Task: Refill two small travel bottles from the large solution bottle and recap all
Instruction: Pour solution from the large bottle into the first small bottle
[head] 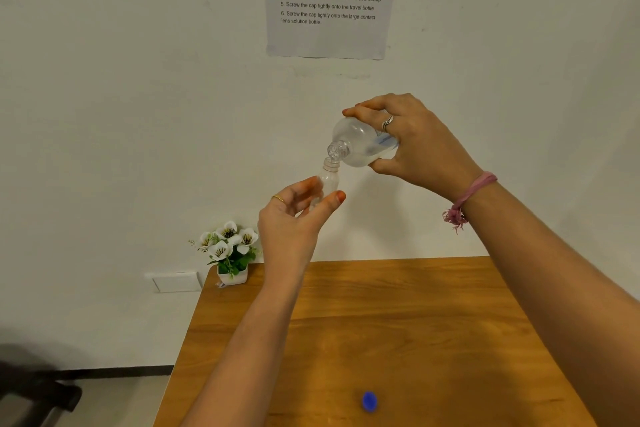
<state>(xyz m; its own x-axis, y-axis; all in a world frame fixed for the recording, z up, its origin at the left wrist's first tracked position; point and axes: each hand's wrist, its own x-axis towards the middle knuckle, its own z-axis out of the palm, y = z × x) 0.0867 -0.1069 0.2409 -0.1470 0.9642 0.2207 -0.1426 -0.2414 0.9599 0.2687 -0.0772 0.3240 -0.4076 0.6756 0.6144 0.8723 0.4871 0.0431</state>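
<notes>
Large solution bottle (360,144): clear, uncapped, tipped neck-down toward the left, held up in front of the white wall above the far edge of the desk (398,322); clear liquid lies in its lower side.
Right hand (415,146): fingers (367,111) curl over the top of the large bottle's body and the thumb presses from below, closed firmly round it; a ring sits on one finger and a pink thread band circles the wrist.
Small travel bottle (329,178): clear, uncapped, roughly upright, its mouth right under the large bottle's mouth, the two openings touching or nearly so.
Left hand (294,218): pinches the travel bottle's lower body, thumb on the right side of it, fingers (304,185) on the left; a gold ring shows on one finger.
Blue cap (369,401): lies alone on the desk, well below both hands, near the front edge.
Flower pot (231,253): white blossoms in a white pot at the desk's far left corner, down and to the left of the left hand's fingers.
Instruction sheet (329,0): printed paper on the wall, above both hands.
Second travel bottle: cannot tell where it is.
</notes>
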